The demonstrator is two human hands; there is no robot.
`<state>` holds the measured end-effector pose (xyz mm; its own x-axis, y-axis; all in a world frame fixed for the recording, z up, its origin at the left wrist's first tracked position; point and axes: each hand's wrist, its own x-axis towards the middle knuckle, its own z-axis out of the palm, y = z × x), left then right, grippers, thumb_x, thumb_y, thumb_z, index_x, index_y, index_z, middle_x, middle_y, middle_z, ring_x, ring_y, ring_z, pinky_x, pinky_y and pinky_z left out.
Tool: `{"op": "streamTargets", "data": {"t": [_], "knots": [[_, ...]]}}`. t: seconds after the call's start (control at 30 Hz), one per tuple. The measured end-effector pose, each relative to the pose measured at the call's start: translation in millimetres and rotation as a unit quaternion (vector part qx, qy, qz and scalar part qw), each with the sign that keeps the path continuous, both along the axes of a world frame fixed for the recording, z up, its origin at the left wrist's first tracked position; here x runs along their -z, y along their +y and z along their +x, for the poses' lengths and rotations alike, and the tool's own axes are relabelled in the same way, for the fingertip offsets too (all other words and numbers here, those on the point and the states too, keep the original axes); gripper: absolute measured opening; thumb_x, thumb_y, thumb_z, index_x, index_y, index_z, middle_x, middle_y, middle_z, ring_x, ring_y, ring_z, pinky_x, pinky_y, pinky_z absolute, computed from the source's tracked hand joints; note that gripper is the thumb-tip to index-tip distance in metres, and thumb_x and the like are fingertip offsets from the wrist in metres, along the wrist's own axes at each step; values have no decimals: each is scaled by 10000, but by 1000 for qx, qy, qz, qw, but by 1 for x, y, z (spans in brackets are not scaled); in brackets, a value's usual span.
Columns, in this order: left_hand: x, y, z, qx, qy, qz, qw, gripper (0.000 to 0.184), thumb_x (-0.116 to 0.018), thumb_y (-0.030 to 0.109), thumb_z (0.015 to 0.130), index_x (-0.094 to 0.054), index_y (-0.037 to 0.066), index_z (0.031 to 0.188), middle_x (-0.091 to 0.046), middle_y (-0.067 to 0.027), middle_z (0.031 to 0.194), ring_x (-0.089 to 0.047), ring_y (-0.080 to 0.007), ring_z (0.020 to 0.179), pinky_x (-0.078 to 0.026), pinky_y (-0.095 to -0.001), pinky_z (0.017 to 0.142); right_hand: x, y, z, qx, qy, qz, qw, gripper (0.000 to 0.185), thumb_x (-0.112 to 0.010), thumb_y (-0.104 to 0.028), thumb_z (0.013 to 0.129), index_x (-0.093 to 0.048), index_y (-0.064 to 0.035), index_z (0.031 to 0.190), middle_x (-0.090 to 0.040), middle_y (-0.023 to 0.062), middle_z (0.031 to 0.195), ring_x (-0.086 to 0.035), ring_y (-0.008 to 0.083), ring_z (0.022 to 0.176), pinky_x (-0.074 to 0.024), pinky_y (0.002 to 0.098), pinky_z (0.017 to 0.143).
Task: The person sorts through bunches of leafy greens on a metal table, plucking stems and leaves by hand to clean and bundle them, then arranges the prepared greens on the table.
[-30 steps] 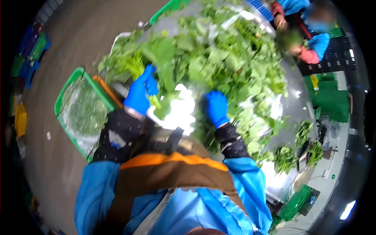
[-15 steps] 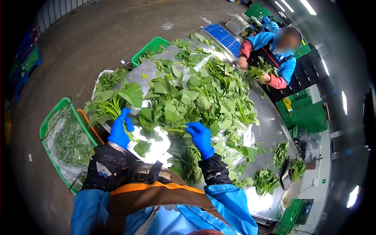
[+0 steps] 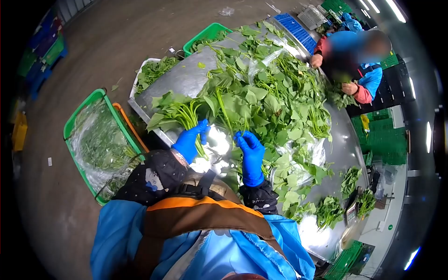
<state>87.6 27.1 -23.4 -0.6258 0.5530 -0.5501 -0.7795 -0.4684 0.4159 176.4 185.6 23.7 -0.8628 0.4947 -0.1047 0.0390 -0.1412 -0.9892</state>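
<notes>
My left hand [image 3: 190, 142], in a blue glove, is closed around a bunch of leafy greens [image 3: 183, 112]. Their long pale-green stems run down through the fingers, and the leaves fan out above. A little to the right, my right hand [image 3: 252, 158], gloved in blue too, pinches a thin leafy stem [image 3: 246, 125] between thumb and fingers. Just beyond both hands lies a large loose heap of leafy greens [image 3: 275, 100] on the metal table [image 3: 175, 84]. Part of the table between my hands is bright with glare.
Left of the table stands a green crate [image 3: 70, 126] lined with clear plastic and holding greens. A white crate [image 3: 140, 77] and another green crate [image 3: 189, 45] sit along the far-left edge. Bunched greens [image 3: 329, 212] and a scale [image 3: 351, 214] are at right. A co-worker [image 3: 368, 88] handles greens opposite.
The view has shifted, so the scene sits further right and my left hand appears nearer my right. My right hand has turned more upright, its fingers still pinching a stem.
</notes>
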Motion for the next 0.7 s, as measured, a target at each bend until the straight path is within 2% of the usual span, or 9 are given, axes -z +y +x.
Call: {"op": "streamTargets", "data": {"t": [0.07, 0.1, 0.17, 0.2, 0.27, 0.4, 0.47, 0.6, 0.7], "knots": [[-14, -2, -3, -9, 1, 25, 1000, 170, -614, 215, 797, -567, 71, 874, -554, -23, 755, -447, -86, 590, -376, -224, 523, 2, -1, 3, 12, -10, 15, 1000, 141, -587, -17, 781, -592, 18, 918, -606, 48, 845, -558, 112, 764, -438, 223, 711], [-32, -2, -2, -76, -1, -6, 997, 171, -610, 202, 793, -568, 78, 903, -533, -2, 748, -437, -86, 609, -368, -237, 537, 8, 2, 5, 11, -7, 37, 999, 138, -588, -11, 780, -589, 21, 913, -606, 51, 848, -561, 115, 775, -444, 228, 721], [-26, -16, -15, -118, 30, -10, 992, 189, -597, 201, 807, -557, 84, 950, -530, -3, 751, -441, -62, 556, -373, -205, 508, 17, 11, 7, 19, -5, 90, 996, 136, -590, -6, 778, -585, 27, 910, -605, 55, 852, -566, 122, 793, -452, 237, 737], [-18, -19, -21, -180, 62, -46, 981, 146, -601, 194, 803, -559, 84, 890, -528, -3, 713, -442, -61, 536, -365, -206, 488, 20, 12, 8, 24, -10, 117, 993, 138, -590, -6, 778, -583, 30, 911, -605, 58, 852, -567, 125, 800, -454, 241, 745], [-15, -18, -28, -195, 108, -99, 970, 121, -612, 198, 798, -557, 91, 811, -516, 2, 654, -446, -69, 505, -362, -209, 470, 16, 7, 7, 13, -7, 170, 985, 140, -612, -30, 759, -596, 17, 890, -603, 38, 847, -550, 105, 765, -440, 227, 694], [-8, 13, -22, -3, 30, -4, 1000, 157, -598, 243, 811, -557, 100, 761, -533, -17, 636, -491, -115, 514, -399, -244, 478, -5, -19, 4, -63, 34, 247, 966, 121, -622, -42, 742, -613, -18, 861, -592, 36, 808, -530, 107, 751, -427, 244, 670], [14, 28, -21, -5, -18, -10, 1000, 142, -587, 232, 816, -578, 91, 798, -548, -26, 649, -502, -124, 525, -411, -253, 481, -2, -21, 4, -107, 57, 283, 952, 139, -639, -35, 728, -614, -26, 864, -590, 73, 796, -555, 151, 732, -432, 257, 656], [9, 24, -36, 56, 79, -94, 991, 191, -593, 214, 804, -596, 40, 883, -570, -44, 681, -521, -132, 554, -413, -246, 496, 2, -17, 7, -135, 84, 366, 917, 156, -642, -24, 714, -620, -52, 867, -588, 86, 786, -568, 212, 710, -442, 285, 626], [8, 31, -38, 71, 117, -163, 977, 191, -680, 203, 728, -593, 39, 772, -570, -40, 664, -486, -115, 495, -373, -250, 433, -2, -19, 9, -177, 75, 405, 894, 175, -650, -45, 704, -623, -70, 874, -581, 71, 764, -566, 221, 688, -444, 296, 603]]}}
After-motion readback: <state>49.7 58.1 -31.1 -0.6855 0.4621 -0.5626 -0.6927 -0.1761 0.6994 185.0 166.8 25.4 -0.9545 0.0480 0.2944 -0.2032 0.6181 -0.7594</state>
